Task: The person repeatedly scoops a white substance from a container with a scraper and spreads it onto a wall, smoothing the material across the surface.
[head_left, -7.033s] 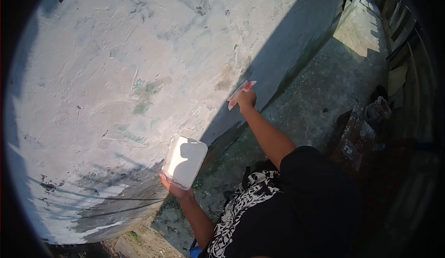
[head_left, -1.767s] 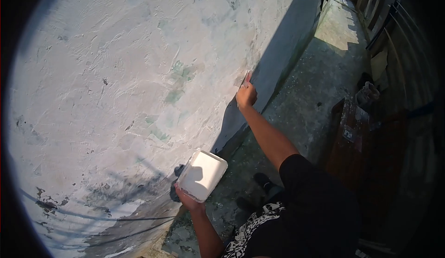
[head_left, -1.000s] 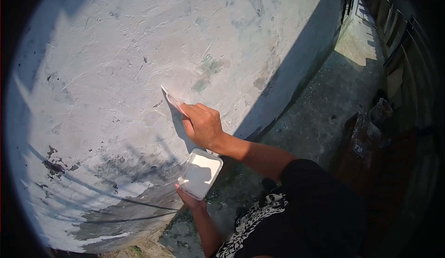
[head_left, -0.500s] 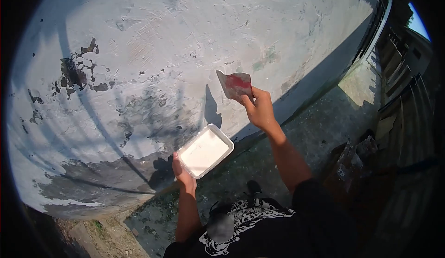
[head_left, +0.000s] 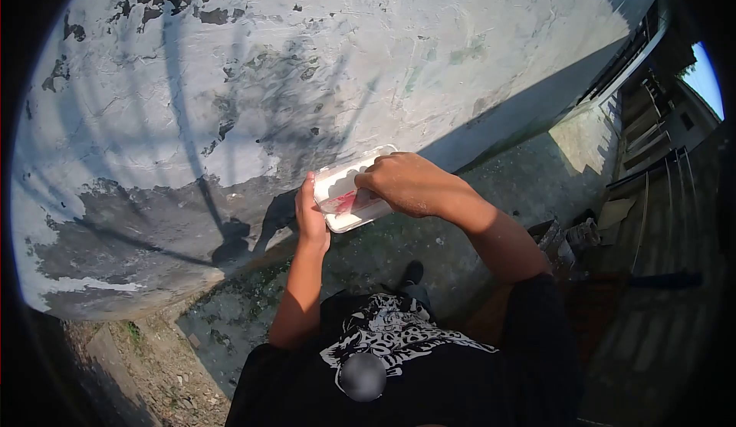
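The left hand [head_left: 310,216] clasps the white tray's [head_left: 335,181] left edge, holding it level in front of the wall [head_left: 307,59], seemingly so the blade can reach in; the right hand [head_left: 402,184] curls its fingers around a red scraper [head_left: 346,202] that lies inside the tray; its handle and the tray's right side are hidden under that hand; how much paste is left cannot be made out.

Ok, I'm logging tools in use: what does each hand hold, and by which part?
Left hand holds the white tray by its left end. Right hand holds the red scraper by its top edge, blade dipped in the tray.
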Motion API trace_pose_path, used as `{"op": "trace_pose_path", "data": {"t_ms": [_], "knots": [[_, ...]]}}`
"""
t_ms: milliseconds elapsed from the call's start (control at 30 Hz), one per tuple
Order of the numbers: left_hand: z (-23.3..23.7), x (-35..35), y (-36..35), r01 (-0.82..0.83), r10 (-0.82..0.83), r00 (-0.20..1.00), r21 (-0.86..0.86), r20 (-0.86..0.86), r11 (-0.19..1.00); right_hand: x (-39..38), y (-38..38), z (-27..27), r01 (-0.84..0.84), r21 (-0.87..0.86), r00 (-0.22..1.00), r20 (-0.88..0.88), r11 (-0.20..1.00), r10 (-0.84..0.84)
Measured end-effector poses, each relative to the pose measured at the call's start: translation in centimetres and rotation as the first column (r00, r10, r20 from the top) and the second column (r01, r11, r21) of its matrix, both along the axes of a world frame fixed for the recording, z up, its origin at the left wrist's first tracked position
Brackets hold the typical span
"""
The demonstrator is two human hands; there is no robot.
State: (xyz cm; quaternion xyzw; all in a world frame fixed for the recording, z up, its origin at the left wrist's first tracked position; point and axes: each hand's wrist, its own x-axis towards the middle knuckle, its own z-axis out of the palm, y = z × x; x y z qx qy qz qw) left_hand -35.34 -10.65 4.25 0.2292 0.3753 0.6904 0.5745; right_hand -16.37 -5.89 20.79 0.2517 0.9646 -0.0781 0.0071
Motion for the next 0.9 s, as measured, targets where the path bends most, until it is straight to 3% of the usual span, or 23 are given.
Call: {"op": "trace_pose_path", "data": {"t_ms": [133, 200, 233, 300, 333, 367, 400, 433, 467, 633, 700, 800, 833, 900], "knots": [[-0.2, 0.1, -1.2, -0.017, 0.018, 0.999, -0.02, 0.027, 1.0, -0.3, -0.5, -0.1, 0.06, -0.13, 0.998, 0.031, 0.99, -0.056], [-0.2, 0.1, -1.9, -0.033, 0.033, 0.999, -0.022, 0.028, 0.999, 0.4, -0.7, 0.3, 0.046, -0.097, 0.986, -0.154, 0.994, -0.06], [-0.3, 0.0, -2.4, -0.045, 0.046, 0.999, -0.028, 0.022, 0.999, 0.8, -0.8, 0.3, 0.04, -0.095, 0.987, -0.149, 0.995, -0.054], [-1.4, -0.3, -3.3, -0.07, 0.071, 0.997, -0.056, 0.021, 0.996, 1.5, -0.8, -0.1, 0.026, -0.308, 0.926, -0.352, 0.951, -0.14], [-1.7, -0.7, -3.6, -0.089, 0.091, 0.996, -0.08, 0.015, 0.993, 1.7, -1.1, -0.6, 0.066, -0.406, 0.894, -0.381, 0.911, -0.235], [-1.8, -1.0, -4.0, -0.103, 0.104, 0.994, -0.073, 0.017, 0.992, 1.7, -1.5, -1.3, 0.054, -0.4, 0.898, -0.382, 0.915, -0.22], [-1.9, -1.2, -4.4, -0.109, 0.11, 0.994, -0.057, 0.015, 0.992, 1.6, -1.8, -2.3, 0.095, -0.705, 0.738, -0.425, 0.703, -0.525], [-2.0, -1.4, -4.9, -0.115, 0.116, 0.993, -0.046, 0.014, 0.992, 1.6, -1.6, -3.5, 0.034, -0.918, 0.531, -0.317, 0.394, -0.785], [-2.3, -1.9, -5.2, -0.138, 0.139, 0.99, -0.058, 0.018, 0.989, 2.2, -0.8, -5.2, 0.059, -0.884, 0.598, -0.341, 0.464, -0.726], [-1.3, -3.1, -6.7, -0.191, 0.192, 0.981, -0.052, 0.016, 0.98, 0.9, -1.1, -7.7, -0.129, -0.913, 0.544, -0.391, 0.386, -0.742], [-1.8, -3.3, -7.0, -0.205, 0.205, 0.979, -0.035, 0.016, 0.978, 0.3, -1.4, -7.5, -0.297, -0.935, 0.485, -0.322, 0.193, -0.813], [-2.5, -3.5, -7.1, -0.224, 0.224, 0.974, 0.0, -0.041, 0.975, -0.4, -1.1, -8.4, -0.361, -0.922, 0.409, -0.291, 0.139, -0.865], [-2.4, -3.4, -7.1, -0.251, 0.251, 0.968, -0.014, -0.009, 0.968, -0.2, -0.7, -8.5, -0.363, -0.921, 0.419, -0.296, 0.14, -0.858], [-2.6, -3.0, -6.9, -0.298, 0.299, 0.954, -0.03, 0.028, 0.954, 0.3, -0.1, -8.3, -0.348, -0.892, 0.421, -0.424, 0.289, -0.802]]}}
